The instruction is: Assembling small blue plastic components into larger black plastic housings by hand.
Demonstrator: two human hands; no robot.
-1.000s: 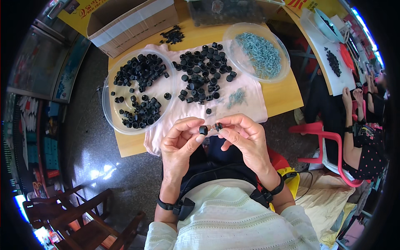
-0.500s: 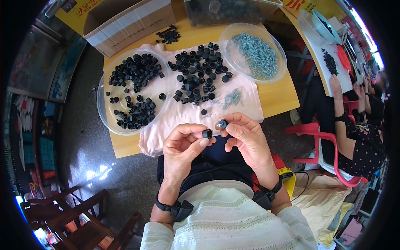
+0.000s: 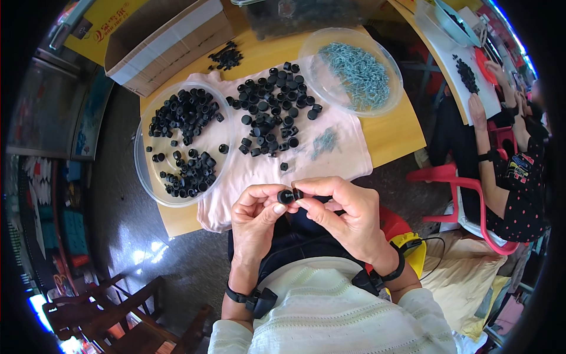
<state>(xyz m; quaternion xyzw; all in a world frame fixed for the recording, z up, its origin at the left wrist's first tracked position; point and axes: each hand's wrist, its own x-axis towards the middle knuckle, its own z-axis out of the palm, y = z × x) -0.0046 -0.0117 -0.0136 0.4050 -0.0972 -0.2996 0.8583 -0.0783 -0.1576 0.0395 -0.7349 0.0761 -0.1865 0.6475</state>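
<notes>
The left hand (image 3: 256, 215) and right hand (image 3: 342, 215) pinch 1 small black cap (image 3: 287, 196) between their fingertips, just below the table edge. The left clear bowl (image 3: 141, 171) holds black caps; the right clear bowl (image 3: 395, 94) holds pale screws. More caps lie loose on the pink cloth (image 3: 342, 159). What the right fingertips grip is too small to tell

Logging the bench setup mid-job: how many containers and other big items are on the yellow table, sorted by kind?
Clear round plastic trays: 2, one with black caps, one with pale screws
Cardboard boxes: 1
Dark bins at the far edge: 1
White cloths: 1
Total: 5
</notes>
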